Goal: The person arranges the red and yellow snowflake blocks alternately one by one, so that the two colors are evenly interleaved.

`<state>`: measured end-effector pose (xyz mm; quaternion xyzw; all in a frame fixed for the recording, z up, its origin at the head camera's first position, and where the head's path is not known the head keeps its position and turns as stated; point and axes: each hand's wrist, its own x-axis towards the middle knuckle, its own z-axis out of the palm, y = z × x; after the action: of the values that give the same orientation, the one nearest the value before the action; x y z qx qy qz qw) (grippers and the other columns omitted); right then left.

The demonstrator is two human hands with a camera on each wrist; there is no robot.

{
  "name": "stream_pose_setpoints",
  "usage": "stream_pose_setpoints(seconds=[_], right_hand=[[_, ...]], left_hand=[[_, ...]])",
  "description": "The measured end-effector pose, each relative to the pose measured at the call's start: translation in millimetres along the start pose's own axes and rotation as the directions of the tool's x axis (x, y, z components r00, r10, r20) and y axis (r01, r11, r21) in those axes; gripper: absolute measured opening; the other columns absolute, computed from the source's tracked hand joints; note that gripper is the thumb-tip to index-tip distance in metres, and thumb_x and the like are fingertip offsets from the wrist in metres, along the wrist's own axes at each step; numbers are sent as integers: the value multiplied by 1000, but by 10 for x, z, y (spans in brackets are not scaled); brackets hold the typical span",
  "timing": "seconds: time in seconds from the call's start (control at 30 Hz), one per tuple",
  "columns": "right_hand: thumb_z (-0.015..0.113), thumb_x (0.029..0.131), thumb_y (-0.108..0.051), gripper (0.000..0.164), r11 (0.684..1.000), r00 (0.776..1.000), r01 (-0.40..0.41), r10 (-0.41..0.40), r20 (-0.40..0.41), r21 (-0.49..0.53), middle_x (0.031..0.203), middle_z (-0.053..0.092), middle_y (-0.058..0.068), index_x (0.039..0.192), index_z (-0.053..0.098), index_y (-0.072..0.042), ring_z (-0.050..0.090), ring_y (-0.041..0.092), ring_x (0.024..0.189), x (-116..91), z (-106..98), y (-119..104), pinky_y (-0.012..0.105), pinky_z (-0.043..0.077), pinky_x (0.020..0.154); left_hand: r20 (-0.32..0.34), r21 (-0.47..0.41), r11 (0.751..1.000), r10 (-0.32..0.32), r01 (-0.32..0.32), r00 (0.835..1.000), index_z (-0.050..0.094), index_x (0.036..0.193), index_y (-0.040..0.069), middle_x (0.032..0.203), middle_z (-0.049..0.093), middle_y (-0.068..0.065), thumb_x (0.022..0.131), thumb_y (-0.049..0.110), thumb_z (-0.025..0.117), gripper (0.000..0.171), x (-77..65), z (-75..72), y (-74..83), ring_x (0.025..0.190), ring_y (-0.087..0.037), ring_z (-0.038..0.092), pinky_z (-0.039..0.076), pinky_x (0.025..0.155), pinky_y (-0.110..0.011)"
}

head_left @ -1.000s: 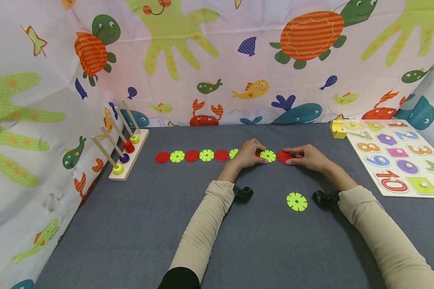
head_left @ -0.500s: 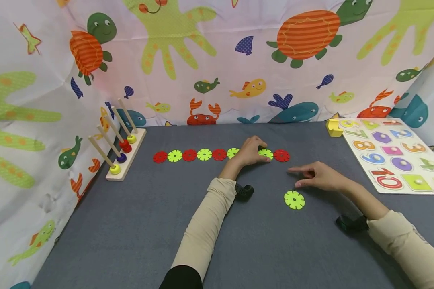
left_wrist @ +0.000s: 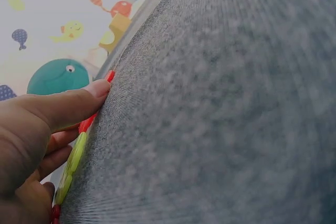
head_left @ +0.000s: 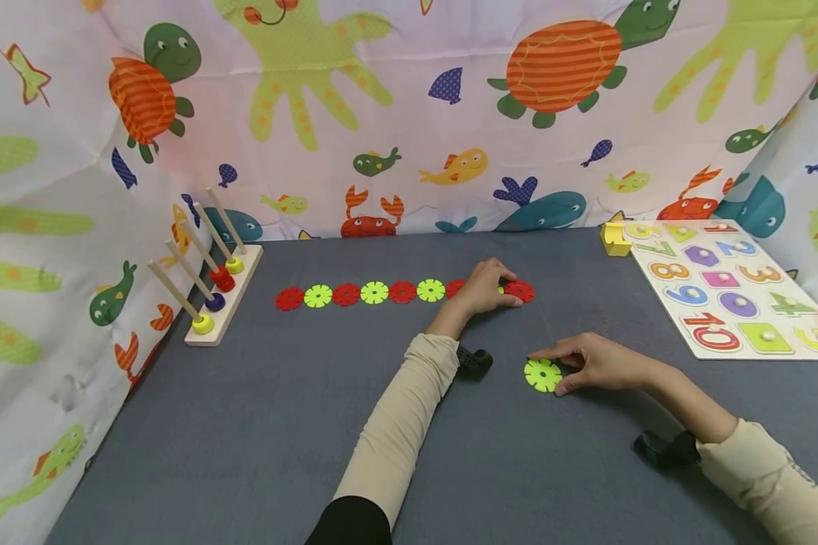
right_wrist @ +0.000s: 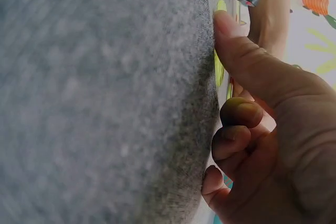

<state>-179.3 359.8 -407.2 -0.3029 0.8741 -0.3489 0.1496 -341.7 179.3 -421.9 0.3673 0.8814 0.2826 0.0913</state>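
Note:
A row of notched plastic discs, alternating red (head_left: 345, 294) and yellow-green (head_left: 318, 296), lies across the table. At its right end, my left hand (head_left: 480, 289) pinches the red end disc (head_left: 522, 291) between thumb and fingers, covering discs beside it. The left wrist view shows that thumb against the red disc's edge and a yellow-green disc (left_wrist: 76, 153) by the other fingers. Nearer the front, my right hand (head_left: 607, 363) spans a single yellow-green disc (head_left: 541, 375), index finger at its far edge and thumb at its near edge; its remaining fingers are curled.
On the left stands a wooden peg rack (head_left: 228, 318) with coloured rings. A number puzzle board (head_left: 668, 303) lies at the right, a yellow block (head_left: 616, 239) by its corner. A printed cloth (head_left: 409, 113) closes off the back and sides.
My right hand has left the row's end and come toward the front, onto the loose yellow-green disc. My left hand has slid right along the row to the red end disc.

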Motion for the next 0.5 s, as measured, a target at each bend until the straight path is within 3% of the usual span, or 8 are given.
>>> stream_pose_setpoints(seconds=[0.13,0.37,0.5], right_hand=[[70,81,-25,50,1000,1000,16,-16,-5,8,81,48,0,125,57,-6,30,-3,61,5,-1,19,20,28,50],[70,81,-23,46,999,999,52,-52,-5,-15,93,58,1,121,60,-4,24,-5,56,17,-3,21,18,28,47],[70,81,-25,44,999,1000,28,-28,-10,-35,72,46,-9,120,61,-5,24,-5,54,47,-56,8,19,25,45]], left_hand=[[-6,-6,1000,-2,2,1000,61,122,13,121,51,-5,80,31,71,47,4,2,3,115,-19,44,36,100,-29],[-2,-16,1000,-12,12,1000,61,121,14,121,51,-4,79,31,71,47,-3,6,4,114,-18,44,36,99,-28],[2,-13,1000,-9,9,1000,61,122,14,121,50,-4,80,31,71,47,-6,2,6,114,-19,44,36,99,-29]])
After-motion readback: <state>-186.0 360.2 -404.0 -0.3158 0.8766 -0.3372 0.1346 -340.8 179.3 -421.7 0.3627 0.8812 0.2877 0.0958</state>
